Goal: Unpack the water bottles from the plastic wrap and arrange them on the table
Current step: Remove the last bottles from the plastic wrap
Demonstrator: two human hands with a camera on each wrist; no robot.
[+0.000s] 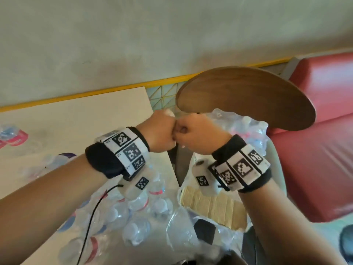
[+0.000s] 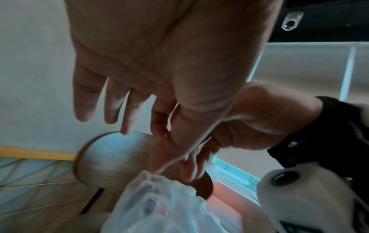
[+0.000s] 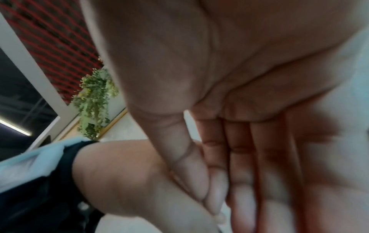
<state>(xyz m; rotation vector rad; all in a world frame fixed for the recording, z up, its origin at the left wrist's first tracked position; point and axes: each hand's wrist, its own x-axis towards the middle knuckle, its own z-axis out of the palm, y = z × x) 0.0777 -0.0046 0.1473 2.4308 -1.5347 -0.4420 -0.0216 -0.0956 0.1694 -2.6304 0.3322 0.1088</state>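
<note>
The plastic wrap [image 2: 157, 203] is pinched at a raised bunch between the left hand [image 1: 162, 135] and right hand [image 1: 196, 136], knuckles touching, apparently so it can be torn apart. The wrapped pack [image 1: 246, 131] lies just beyond, under a wooden chair back [image 1: 248, 96]. Loose water bottles [image 1: 133, 205] rest on the near tabletop [image 1: 76, 119], left of it.

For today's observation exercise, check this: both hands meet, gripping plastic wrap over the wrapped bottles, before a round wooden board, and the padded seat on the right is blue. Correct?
No. The padded seat is red, not blue; the head view shows it. The rest holds: left hand and right hand meet, gripping plastic wrap over the wrapped bottles, before the round wooden board.
</note>
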